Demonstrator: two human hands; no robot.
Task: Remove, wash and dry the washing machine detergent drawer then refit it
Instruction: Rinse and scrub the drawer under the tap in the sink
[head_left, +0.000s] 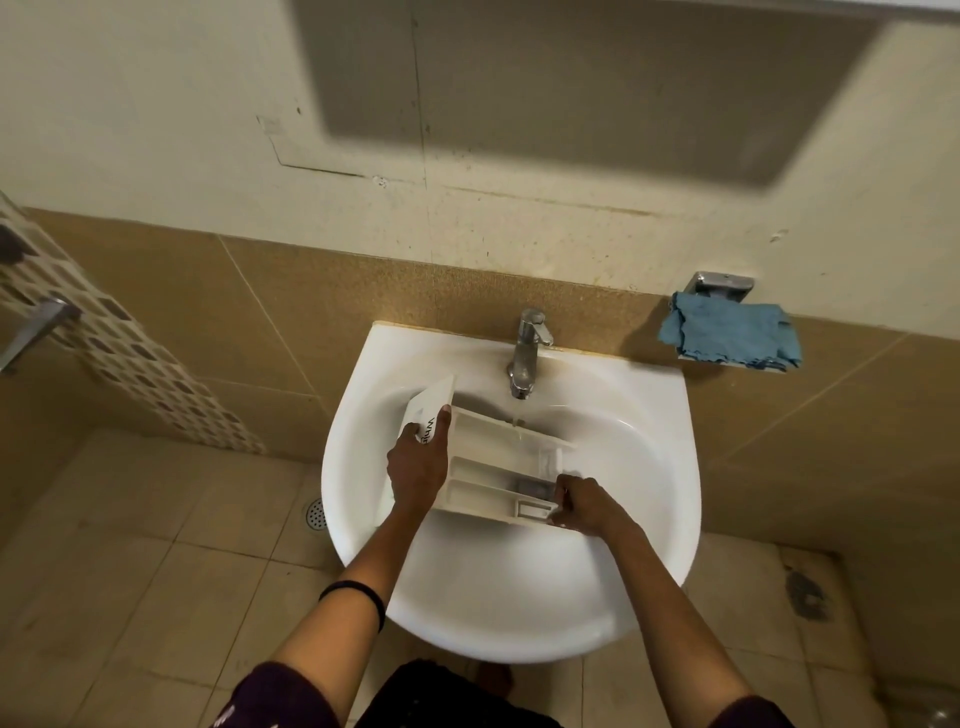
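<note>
The white detergent drawer (493, 462) lies across the white sink (649, 415), open compartments up, its front panel at the left. My left hand (418, 465) grips the front-panel end, fingers over the printed face. My right hand (584, 501) holds the drawer's back end, fingers curled round its corner. A thin stream of water runs from the chrome tap (527, 353) onto the drawer's far edge.
A blue cloth (732, 332) lies on a small wall shelf right of the sink, under a metal bracket (719, 286). A floor drain (314, 514) sits left of the basin on tan tiles. A metal handle (36, 327) juts out at the far left.
</note>
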